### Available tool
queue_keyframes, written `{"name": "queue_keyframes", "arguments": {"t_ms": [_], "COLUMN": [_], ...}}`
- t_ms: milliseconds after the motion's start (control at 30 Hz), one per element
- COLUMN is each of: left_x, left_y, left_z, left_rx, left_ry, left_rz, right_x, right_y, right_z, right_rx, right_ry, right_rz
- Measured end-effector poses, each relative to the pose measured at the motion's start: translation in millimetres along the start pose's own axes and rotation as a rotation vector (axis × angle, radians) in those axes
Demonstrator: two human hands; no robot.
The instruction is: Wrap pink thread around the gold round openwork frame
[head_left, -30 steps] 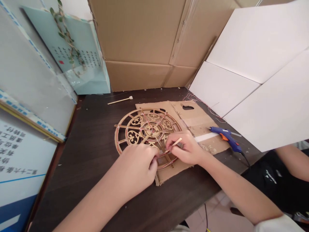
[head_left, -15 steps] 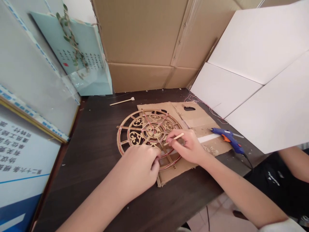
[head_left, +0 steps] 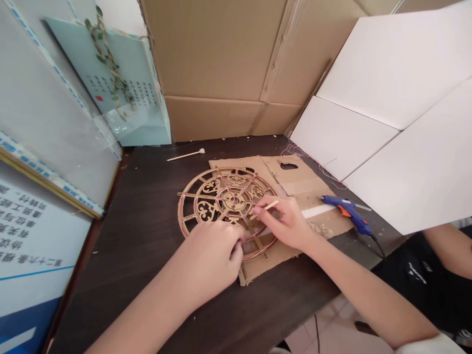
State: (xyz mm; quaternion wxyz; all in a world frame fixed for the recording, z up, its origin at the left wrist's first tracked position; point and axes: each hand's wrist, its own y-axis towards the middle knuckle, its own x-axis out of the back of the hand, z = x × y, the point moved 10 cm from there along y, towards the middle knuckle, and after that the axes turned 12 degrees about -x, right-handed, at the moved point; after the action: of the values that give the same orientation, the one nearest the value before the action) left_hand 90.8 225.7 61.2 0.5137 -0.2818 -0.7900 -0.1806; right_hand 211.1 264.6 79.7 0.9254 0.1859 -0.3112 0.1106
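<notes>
A round wooden openwork wheel (head_left: 189,191), with rings, spokes, curled ornaments and red and pale thread or wire along its bars, lies partly on a cardboard sheet (head_left: 258,268). Over its near side, my left hand (head_left: 216,250) is closed with curled fingers; its fingertips are hidden, and whatever they pinch cannot be made out. A thin wooden stick (head_left: 271,204) is pinched between the thumb and fingers of my right hand (head_left: 285,221). The stick slants down toward the wheel, right of the hub, its lower end close to the bars.
A blue glue gun (head_left: 346,209) rests at the cardboard's right edge. Farther back lies a stick with a pale lump on its end (head_left: 186,155). Loose thread (head_left: 295,150) trails beside white panels (head_left: 368,123). Another person's arm (head_left: 450,248) shows at the right.
My right hand and the stick have shifted very slightly. My left hand holds its place on the wheel.
</notes>
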Motion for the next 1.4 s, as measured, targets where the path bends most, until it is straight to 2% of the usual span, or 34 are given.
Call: {"name": "queue_keyframes", "arguments": {"t_ms": [133,200,400,667,833,1033,1133,1233,1333,1400], "left_x": [0.4,-0.3,-1.7,0.4,-0.5,-0.7,-1.7,-2.0,-3.5,-3.8], "left_y": [-0.4,-0.6,-0.5,-0.2,-1.6,-1.6,-1.1,0.0,0.7,0.7], "left_z": [-0.3,0.5,0.9,-1.8,-1.0,-0.6,0.5,0.9,1.1,0.8], "left_rx": [-0.012,-0.012,-0.017,-0.031,-0.023,-0.022,-0.015,-0.015,-0.017,-0.021], "left_ry": [0.002,0.003,0.006,0.019,0.025,0.017,0.013,0.011,0.001,0.011], "left_rz": [-0.017,-0.024,-0.024,-0.018,-0.016,-0.012,0.007,0.005,0.009,0.012], "right_x": [12.6,15.7,3.1,-17.5,-22.3,-20.4,-8.2,10.6,21.8,20.3], "right_y": [1.9,3.0,5.0,-3.9,-3.8,-5.0,-1.7,-0.3,-2.3,-2.4], "right_z": [-9.2,-12.5,-7.4,11.2,8.0,13.6,8.2,2.7,0.2,-5.4], "right_rx": [-0.065,-0.073,-0.015,0.146,0.135,0.151,0.069,0.028,0.036,-0.01], "right_ry": [-0.102,-0.121,-0.058,-0.069,-0.121,-0.051,0.06,0.162,0.158,0.133], "right_rz": [-0.131,-0.158,-0.022,0.128,0.145,0.159,0.106,-0.016,-0.111,-0.111]}}
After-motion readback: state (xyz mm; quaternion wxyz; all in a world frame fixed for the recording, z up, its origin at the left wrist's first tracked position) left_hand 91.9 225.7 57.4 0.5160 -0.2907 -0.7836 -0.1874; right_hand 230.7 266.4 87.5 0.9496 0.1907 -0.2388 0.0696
